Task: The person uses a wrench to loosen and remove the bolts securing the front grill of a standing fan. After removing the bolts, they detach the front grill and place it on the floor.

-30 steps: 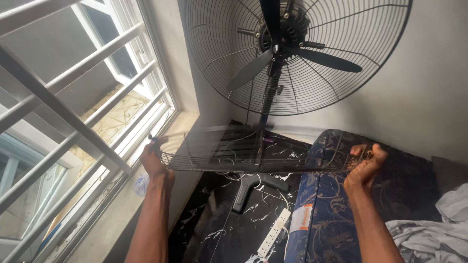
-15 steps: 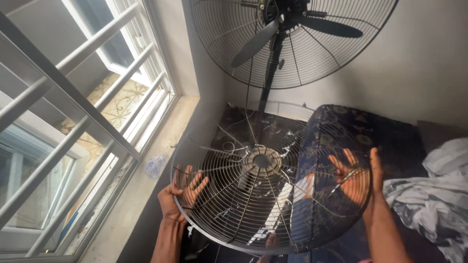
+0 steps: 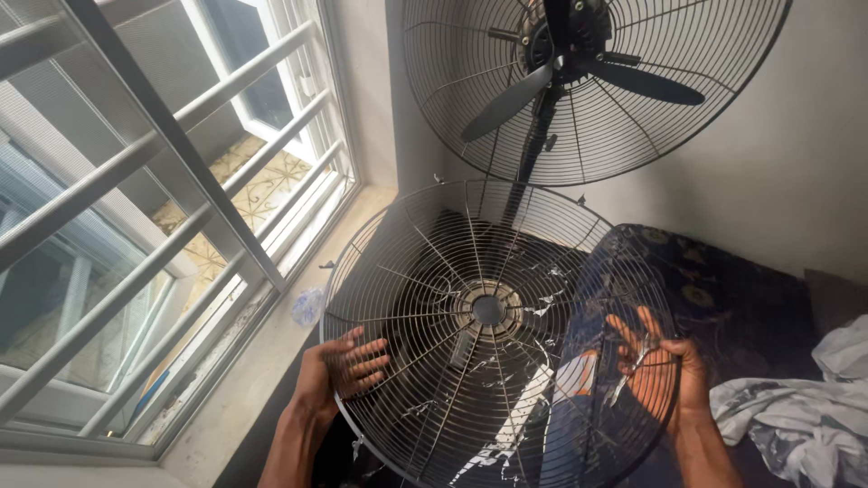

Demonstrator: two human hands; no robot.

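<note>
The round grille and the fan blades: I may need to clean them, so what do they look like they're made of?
The detached grille, held between the left hand and right hand, looks like thin metal wire: silvery, worn and dull around its hub, on a darker rim. The fan blades are smooth matte black, whether plastic or painted metal cannot be told.

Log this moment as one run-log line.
left hand: grips fan guard left rim | right hand: grips right rim | guard: upright, facing camera | standing fan: behind, blades exposed
</note>
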